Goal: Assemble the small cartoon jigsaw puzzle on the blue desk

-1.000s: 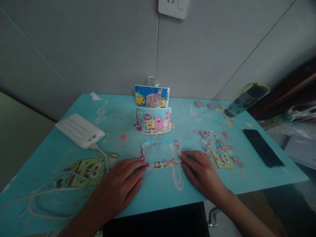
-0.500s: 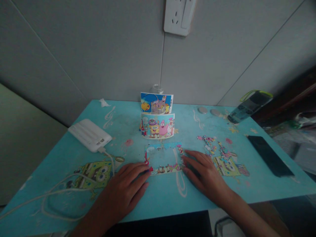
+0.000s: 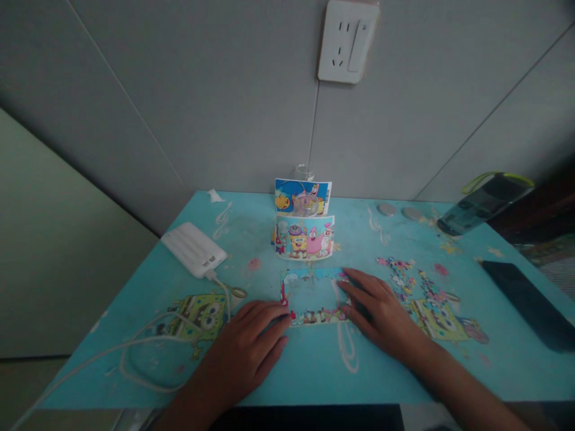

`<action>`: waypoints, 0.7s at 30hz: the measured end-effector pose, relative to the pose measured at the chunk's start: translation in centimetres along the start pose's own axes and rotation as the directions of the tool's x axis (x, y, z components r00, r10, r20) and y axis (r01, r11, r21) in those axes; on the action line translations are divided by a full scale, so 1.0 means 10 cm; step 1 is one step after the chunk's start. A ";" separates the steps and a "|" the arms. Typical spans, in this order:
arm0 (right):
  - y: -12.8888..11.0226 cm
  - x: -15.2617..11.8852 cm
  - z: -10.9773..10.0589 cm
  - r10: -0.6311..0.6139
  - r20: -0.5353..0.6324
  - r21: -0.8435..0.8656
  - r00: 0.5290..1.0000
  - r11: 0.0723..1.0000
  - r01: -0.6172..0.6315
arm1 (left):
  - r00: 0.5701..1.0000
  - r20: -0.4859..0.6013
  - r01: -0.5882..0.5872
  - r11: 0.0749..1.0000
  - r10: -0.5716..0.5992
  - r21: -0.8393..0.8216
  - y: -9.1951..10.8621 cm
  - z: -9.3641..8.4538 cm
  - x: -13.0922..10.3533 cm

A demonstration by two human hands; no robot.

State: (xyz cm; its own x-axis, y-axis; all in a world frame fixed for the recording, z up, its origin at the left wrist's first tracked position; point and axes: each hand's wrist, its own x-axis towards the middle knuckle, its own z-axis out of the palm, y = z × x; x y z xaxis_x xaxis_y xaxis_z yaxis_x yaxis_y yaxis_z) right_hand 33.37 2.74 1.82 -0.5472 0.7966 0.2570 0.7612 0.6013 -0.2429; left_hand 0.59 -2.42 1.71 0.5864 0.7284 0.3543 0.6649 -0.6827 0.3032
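Observation:
A rectangular border of joined jigsaw puzzle pieces (image 3: 309,317) lies flat on the table, with bare tabletop inside it. My left hand (image 3: 256,338) rests at the border's lower left corner, its fingers stretched out and the tips touching the edge. Along the right side lies my right hand (image 3: 377,308), fingers spread, covering much of that side, with one fingertip at the upper right corner. Behind the border stands a cartoon picture card (image 3: 305,239). Loose puzzle pieces (image 3: 399,278) are scattered to the right of my right hand.
A white power bank (image 3: 193,248) with a cable (image 3: 148,341) lies on the left. A second card (image 3: 283,197) and a clear round container (image 3: 306,205) stand at the back. On the right are a bottle (image 3: 483,203), a dark phone-like slab (image 3: 527,302) and two discs (image 3: 386,209).
The camera view has shifted, so everything on the table appears farther right. My right fingers have moved up to the border's upper right corner. My left hand stays at the lower left corner.

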 end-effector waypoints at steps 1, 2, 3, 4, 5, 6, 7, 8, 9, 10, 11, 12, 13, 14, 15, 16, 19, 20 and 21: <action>0.00 -0.01 0.01 0.001 -0.007 0.002 1.000 1.000 -0.001 | 1.000 -0.008 0.001 1.000 -0.001 -0.003 0.01 0.00 0.00; 0.01 -0.01 0.02 0.002 -0.012 0.005 1.000 1.000 -0.002 | 1.000 -0.017 0.002 1.000 -0.002 -0.004 0.01 -0.01 0.01; 0.01 -0.01 0.03 0.003 -0.016 0.007 1.000 1.000 -0.003 | 1.000 -0.023 0.003 1.000 -0.003 -0.006 0.02 -0.01 0.01; 0.01 -0.02 0.03 0.004 -0.018 0.009 1.000 1.000 -0.004 | 1.000 -0.027 0.004 1.000 -0.005 -0.008 0.02 -0.01 0.02; 0.02 -0.02 0.04 0.004 -0.019 0.011 1.000 1.000 -0.003 | 1.000 -0.030 0.007 1.000 -0.007 -0.010 0.03 -0.01 0.02; 0.02 -0.02 0.04 0.004 -0.020 0.011 1.000 1.000 -0.004 | 0.999 -0.033 0.009 1.000 -0.009 -0.013 0.03 -0.01 0.02; 0.02 -0.02 0.04 0.007 -0.017 0.011 1.000 1.000 -0.007 | 0.999 -0.035 0.012 1.000 -0.012 -0.015 0.03 -0.02 0.02; 0.02 -0.02 0.04 0.010 -0.016 0.011 1.000 1.000 -0.010 | 0.999 -0.037 0.013 1.000 -0.014 -0.018 0.02 -0.02 0.01; 0.02 -0.02 0.04 0.013 -0.015 0.013 1.000 1.000 -0.013 | 0.999 -0.039 0.014 1.000 -0.014 -0.020 0.02 -0.02 0.01; 0.02 -0.02 0.05 0.015 -0.015 0.017 1.000 1.000 -0.015 | 0.999 -0.042 0.017 1.000 -0.018 -0.023 0.01 -0.02 0.00; 0.02 -0.03 0.05 0.018 -0.019 0.022 1.000 1.000 -0.017 | 0.998 -0.048 0.025 0.999 -0.027 -0.027 0.00 -0.03 0.00; 0.03 -0.03 0.05 0.021 -0.023 0.029 1.000 0.999 -0.020 | 0.997 -0.061 0.043 0.999 -0.045 -0.032 -0.02 -0.03 -0.01; 0.03 -0.04 0.05 0.025 -0.030 0.034 0.999 0.999 -0.024 | 0.994 -0.079 0.071 0.997 -0.073 -0.037 -0.03 -0.03 -0.01; 0.04 -0.04 0.05 0.032 -0.036 0.040 0.999 0.999 -0.030 | 0.989 -0.101 0.107 0.993 -0.111 -0.043 -0.05 -0.04 -0.01; 0.04 -0.05 0.06 0.040 -0.042 0.045 0.998 0.998 -0.038 | 0.981 -0.119 0.149 0.988 -0.154 -0.049 -0.06 -0.04 0.00; 0.05 -0.05 0.06 0.046 -0.049 0.048 0.998 0.998 -0.044 | 0.971 -0.133 0.193 0.980 -0.198 -0.055 -0.07 -0.05 0.01; 0.05 -0.07 0.07 0.049 -0.073 0.055 0.996 0.998 -0.045 | 0.950 -0.124 0.281 0.958 -0.286 -0.055 -0.09 -0.07 0.07; 0.06 -0.07 0.07 0.046 -0.077 0.055 0.996 0.998 -0.042 | 0.949 -0.112 0.290 0.956 -0.294 -0.049 -0.09 -0.08 0.10; 0.06 -0.07 0.08 0.044 -0.078 0.055 0.996 0.998 -0.040 | 0.950 -0.099 0.293 0.955 -0.296 -0.041 -0.08 -0.09 0.12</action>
State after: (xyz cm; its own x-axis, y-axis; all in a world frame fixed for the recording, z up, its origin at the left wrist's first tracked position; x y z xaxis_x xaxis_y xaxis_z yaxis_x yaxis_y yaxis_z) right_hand 33.96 2.57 0.78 -0.4839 0.8151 0.3185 0.7625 0.5713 -0.3038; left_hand 0.39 -1.01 2.67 0.3145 0.8884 0.3344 0.7879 -0.4408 0.4301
